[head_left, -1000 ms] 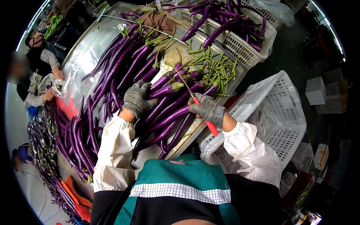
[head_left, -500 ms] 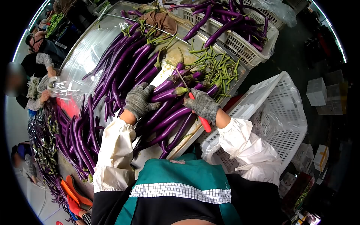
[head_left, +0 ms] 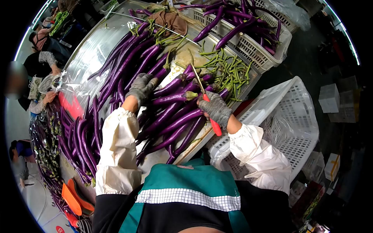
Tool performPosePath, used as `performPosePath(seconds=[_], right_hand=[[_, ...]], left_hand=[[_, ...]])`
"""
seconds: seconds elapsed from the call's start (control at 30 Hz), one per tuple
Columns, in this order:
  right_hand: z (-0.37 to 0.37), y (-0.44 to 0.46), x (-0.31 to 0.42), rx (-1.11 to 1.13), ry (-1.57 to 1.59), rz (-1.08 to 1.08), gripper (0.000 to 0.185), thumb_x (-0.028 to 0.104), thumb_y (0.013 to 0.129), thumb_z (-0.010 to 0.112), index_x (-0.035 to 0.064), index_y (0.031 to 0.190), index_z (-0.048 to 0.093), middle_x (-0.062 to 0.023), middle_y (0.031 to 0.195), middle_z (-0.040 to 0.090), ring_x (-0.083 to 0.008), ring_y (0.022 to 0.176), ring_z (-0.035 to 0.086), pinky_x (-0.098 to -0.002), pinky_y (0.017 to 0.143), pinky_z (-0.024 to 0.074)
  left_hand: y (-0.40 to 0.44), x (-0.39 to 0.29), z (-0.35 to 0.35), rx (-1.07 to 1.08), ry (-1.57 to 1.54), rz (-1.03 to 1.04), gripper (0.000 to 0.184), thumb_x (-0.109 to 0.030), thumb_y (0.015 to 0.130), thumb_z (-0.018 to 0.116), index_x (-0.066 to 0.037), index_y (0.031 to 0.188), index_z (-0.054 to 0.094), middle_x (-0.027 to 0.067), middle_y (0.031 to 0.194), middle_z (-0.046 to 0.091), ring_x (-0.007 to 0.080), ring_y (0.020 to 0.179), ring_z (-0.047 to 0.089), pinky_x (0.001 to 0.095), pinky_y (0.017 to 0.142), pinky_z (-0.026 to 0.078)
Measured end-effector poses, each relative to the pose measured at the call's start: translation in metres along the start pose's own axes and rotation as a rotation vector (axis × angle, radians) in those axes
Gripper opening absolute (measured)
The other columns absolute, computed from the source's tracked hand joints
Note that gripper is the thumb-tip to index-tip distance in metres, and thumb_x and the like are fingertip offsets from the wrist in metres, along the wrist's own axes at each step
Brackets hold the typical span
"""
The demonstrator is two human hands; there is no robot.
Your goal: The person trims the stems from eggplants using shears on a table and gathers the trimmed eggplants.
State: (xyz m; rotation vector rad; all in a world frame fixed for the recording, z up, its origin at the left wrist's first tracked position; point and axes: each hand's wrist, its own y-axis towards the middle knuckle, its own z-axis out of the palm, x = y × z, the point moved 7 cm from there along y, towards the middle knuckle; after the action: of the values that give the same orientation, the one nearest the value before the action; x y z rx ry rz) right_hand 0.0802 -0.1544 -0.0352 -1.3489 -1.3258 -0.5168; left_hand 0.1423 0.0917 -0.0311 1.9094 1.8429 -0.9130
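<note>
My right hand (head_left: 216, 109), in a grey knit glove, grips a knife (head_left: 206, 97) by its red handle, with the narrow blade pointing up and away. Below the blade lie several purple eggplants (head_left: 171, 98), side by side at the table's near right part; one shows a pale green cap end. In a matching glove, my left hand (head_left: 142, 87) rests over the longer eggplant pile (head_left: 130, 62), fingers extended forward onto it. Cut green stems (head_left: 227, 70) are heaped beyond the knife.
A white crate (head_left: 256, 46) of eggplants stands at the far right. A tilted, plastic-lined white basket (head_left: 287, 120) is beside my right arm. A brown cloth (head_left: 171, 22) and thin metal rod lie on the metal table (head_left: 89, 58). Another person's hands (head_left: 49, 96) handle clear plastic at left.
My left hand has left the eggplant near the knife and moved up and left onto the longer pile. My right hand has shifted slightly right, still holding the knife.
</note>
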Motion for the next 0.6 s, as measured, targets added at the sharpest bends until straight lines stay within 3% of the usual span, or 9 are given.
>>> performPosePath(seconds=[0.03,0.17,0.23,0.3,0.37,0.4,0.47,0.53,0.6], right_hand=[[0.0,-0.003,0.001,0.035,0.088,0.044,0.022,0.02,0.073,0.052,-0.0013,0.075,0.047,-0.0144,0.063,0.049,-0.0229,0.055,0.05,-0.0355,0.056,0.0431],[-0.002,-0.018,0.003,0.073,0.346,0.141,0.008,0.006,0.073,0.053,0.0025,0.079,0.049,-0.0017,0.06,0.045,-0.007,0.04,0.039,-0.02,0.039,0.0349],[-0.004,-0.02,-0.002,0.08,0.391,0.159,0.009,0.006,0.072,0.053,0.0028,0.079,0.05,-0.002,0.061,0.046,-0.0072,0.04,0.041,-0.0194,0.039,0.0356],[-0.008,-0.022,-0.006,0.088,0.42,0.146,0.01,0.008,0.071,0.054,0.0032,0.079,0.05,-0.0023,0.062,0.048,-0.0079,0.04,0.042,-0.0195,0.038,0.0358],[-0.014,-0.023,-0.011,0.136,0.341,0.174,0.012,0.014,0.074,0.056,0.0053,0.08,0.049,-0.0025,0.067,0.049,-0.0106,0.052,0.047,-0.0248,0.049,0.0419],[-0.017,-0.022,-0.01,0.118,0.254,0.107,0.014,0.014,0.074,0.057,0.0045,0.082,0.05,-0.0035,0.069,0.051,-0.0118,0.056,0.049,-0.0264,0.053,0.0431],[-0.023,-0.021,-0.005,0.085,0.063,0.041,0.025,0.02,0.072,0.058,0.0019,0.089,0.051,-0.0112,0.076,0.057,-0.0217,0.07,0.055,-0.0331,0.067,0.0449],[-0.026,-0.018,0.001,0.047,-0.16,-0.001,0.028,0.022,0.072,0.057,0.0016,0.09,0.051,-0.0148,0.077,0.057,-0.0264,0.072,0.056,-0.0353,0.069,0.0445],[-0.032,-0.023,0.022,-0.058,-0.483,-0.057,0.034,0.029,0.071,0.054,0.0004,0.09,0.05,-0.0222,0.082,0.055,-0.036,0.08,0.054,-0.0404,0.074,0.0431]], left_hand=[[0.008,0.002,-0.003,-0.015,0.376,-0.019,0.033,-0.02,0.082,0.053,-0.001,0.108,0.053,0.0131,0.104,0.055,0.0253,0.095,0.053,0.0319,0.083,0.041],[0.017,0.008,0.003,0.129,0.192,-0.241,0.04,-0.026,0.075,0.059,-0.001,0.106,0.055,0.0191,0.101,0.056,0.0251,0.093,0.055,0.0318,0.081,0.042],[0.008,0.001,0.006,0.342,0.205,-0.488,0.043,-0.024,0.073,0.06,-0.002,0.109,0.053,0.0185,0.104,0.057,0.0256,0.096,0.056,0.0316,0.081,0.042],[0.013,0.019,0.015,0.362,0.141,-0.483,0.046,-0.026,0.073,0.062,-0.001,0.111,0.052,0.017,0.102,0.058,0.0262,0.094,0.056,0.0318,0.081,0.043],[0.015,0.017,0.011,0.207,0.091,-0.352,0.053,-0.021,0.075,0.065,0.001,0.119,0.045,0.0145,0.108,0.055,0.0216,0.093,0.054,0.0314,0.077,0.045],[0.007,0.012,0.013,0.206,-0.129,-0.33,0.055,-0.018,0.077,0.064,0.003,0.121,0.04,0.016,0.113,0.052,0.0231,0.099,0.052,0.0314,0.083,0.043],[-0.007,0.002,0.011,0.2,-0.162,-0.261,0.054,-0.016,0.078,0.062,0.003,0.122,0.039,0.0162,0.115,0.051,0.0234,0.102,0.05,0.0313,0.086,0.041],[-0.017,-0.007,0.008,0.201,-0.259,-0.176,0.052,-0.014,0.079,0.061,0.004,0.122,0.038,0.0167,0.12,0.047,0.0237,0.111,0.044,0.0309,0.093,0.036],[-0.023,-0.011,0.008,0.205,-0.272,-0.16,0.049,-0.013,0.08,0.06,0.002,0.121,0.04,0.013,0.113,0.052,0.018,0.098,0.051,0.0273,0.083,0.042]])
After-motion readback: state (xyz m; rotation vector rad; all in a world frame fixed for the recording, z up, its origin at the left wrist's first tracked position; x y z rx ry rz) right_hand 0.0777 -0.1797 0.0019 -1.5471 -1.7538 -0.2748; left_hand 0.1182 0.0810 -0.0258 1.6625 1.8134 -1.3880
